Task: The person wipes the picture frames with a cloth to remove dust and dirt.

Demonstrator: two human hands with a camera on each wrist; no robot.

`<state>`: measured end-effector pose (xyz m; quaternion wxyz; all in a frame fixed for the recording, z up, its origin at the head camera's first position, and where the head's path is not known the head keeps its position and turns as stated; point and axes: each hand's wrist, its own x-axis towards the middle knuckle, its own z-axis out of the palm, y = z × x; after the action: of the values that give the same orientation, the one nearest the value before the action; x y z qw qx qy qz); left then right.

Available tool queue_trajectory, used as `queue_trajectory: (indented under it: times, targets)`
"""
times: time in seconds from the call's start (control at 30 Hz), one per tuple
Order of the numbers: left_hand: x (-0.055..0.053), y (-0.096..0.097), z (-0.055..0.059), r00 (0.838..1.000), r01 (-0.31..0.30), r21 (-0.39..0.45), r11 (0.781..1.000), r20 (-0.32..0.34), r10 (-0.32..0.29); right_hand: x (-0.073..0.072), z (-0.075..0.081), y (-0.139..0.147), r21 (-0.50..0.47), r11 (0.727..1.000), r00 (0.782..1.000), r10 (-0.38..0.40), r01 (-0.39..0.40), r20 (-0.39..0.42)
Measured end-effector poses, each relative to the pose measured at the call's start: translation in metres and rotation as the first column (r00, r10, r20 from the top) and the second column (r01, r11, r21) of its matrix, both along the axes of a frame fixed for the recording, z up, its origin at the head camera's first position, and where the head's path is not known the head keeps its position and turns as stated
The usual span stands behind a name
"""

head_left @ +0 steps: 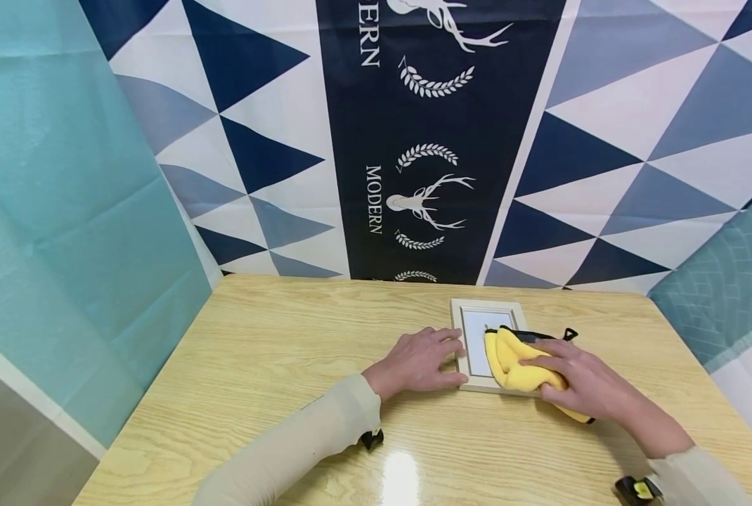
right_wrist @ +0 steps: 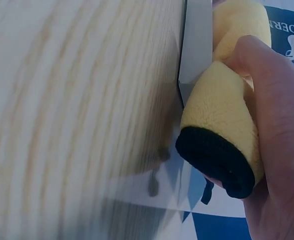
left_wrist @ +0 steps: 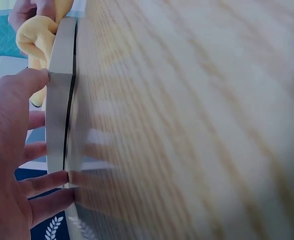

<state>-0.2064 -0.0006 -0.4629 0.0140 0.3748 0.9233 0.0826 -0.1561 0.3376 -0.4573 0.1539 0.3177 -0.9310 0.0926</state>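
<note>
A picture frame (head_left: 486, 305) with a pale border and a whitish inner panel lies flat toward the right of the table. My left hand (head_left: 423, 362) rests along its left side, fingers spread, with the thumb at the near left corner. In the left wrist view, that thumb touches the corner of the frame (left_wrist: 59, 107). Bunched over the frame's right part is a yellow cloth (head_left: 509, 358) with black edging and a small black loop. My right hand (head_left: 585, 379) grips it from the right, fingers over the top. The cloth (right_wrist: 219, 100) hides the frame's right border.
The wood-grain table (head_left: 300, 323) extends to the left and in front of the frame. Behind it stands a patterned wall covering (head_left: 275, 140) with triangles and a dark deer-print strip. A teal panel (head_left: 85, 211) borders the left side.
</note>
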Motion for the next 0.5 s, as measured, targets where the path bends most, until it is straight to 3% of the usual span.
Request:
queue_trajectory:
  times: [0.27,0.5]
  targets:
    - [0.002,0.000,0.001,1.000,-0.006,-0.008,1.000,-0.006,0.006,-0.007,0.007,-0.006,0.014,0.999,0.995,-0.037,0.036,0.091]
    - [0.001,-0.001,-0.003,1.000,-0.017,-0.006,1.000,-0.010,0.017,-0.024,0.005,-0.009,-0.013,0.995,0.976,-0.095,0.100,0.198]
